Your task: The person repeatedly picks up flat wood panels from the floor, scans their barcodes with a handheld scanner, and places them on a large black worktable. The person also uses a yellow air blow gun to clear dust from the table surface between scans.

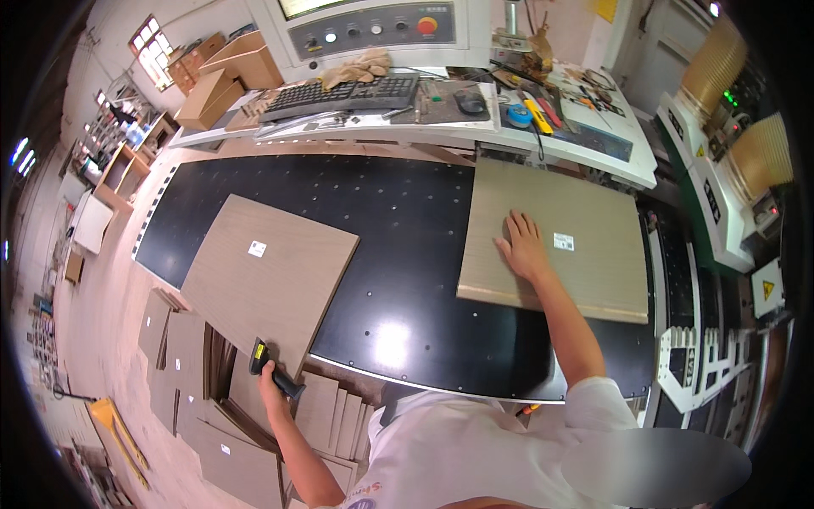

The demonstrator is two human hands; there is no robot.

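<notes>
My left hand (pixel 271 386) is wrapped round the grip of a black barcode scanner (pixel 259 356) with a yellow label, at the near edge of a wood-grain panel (pixel 275 276). That panel lies askew on the black machine table (pixel 398 280) and bears a white label (pixel 257 248). On the right, my right hand (pixel 524 248) rests flat with fingers spread on a second brown panel (pixel 593 246). Just right of this hand a white label (pixel 564 242) is stuck to the second panel.
Stacks of brown panels (pixel 182 373) stand below the table at the left. Behind it, a white desk holds a keyboard (pixel 343 95), gloves (pixel 360 66), a mouse (pixel 469 103) and a blue tape roll (pixel 518 116). A control panel (pixel 377 32) rises above. Machinery (pixel 712 195) flanks the right side.
</notes>
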